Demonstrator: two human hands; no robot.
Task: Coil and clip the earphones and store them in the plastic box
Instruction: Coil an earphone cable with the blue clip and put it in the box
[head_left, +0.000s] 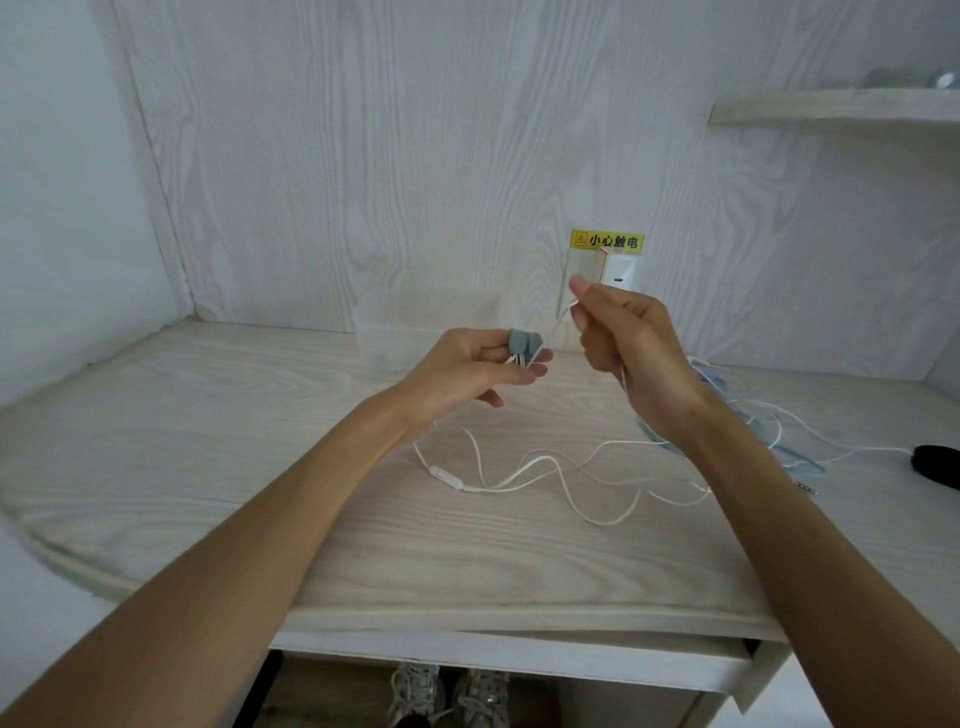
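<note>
My left hand (480, 366) pinches the two grey-green earbuds (524, 343) of a white wired earphone above the desk. My right hand (626, 343) is raised to its right and pinches a stretch of the thin white cable between thumb and fingers. The rest of the earphone cable (550, 475), with its inline remote (448, 478), lies in loose loops on the desk below both hands. A translucent plastic box (415, 325) stands against the back wall, just behind my left hand.
A light blue cable (795, 457) and more white cable lie tangled at the right, near a black object (937, 465) at the desk's right edge. A white charger (618, 270) sits in a wall socket under a yellow warning label. A shelf (831, 111) hangs top right.
</note>
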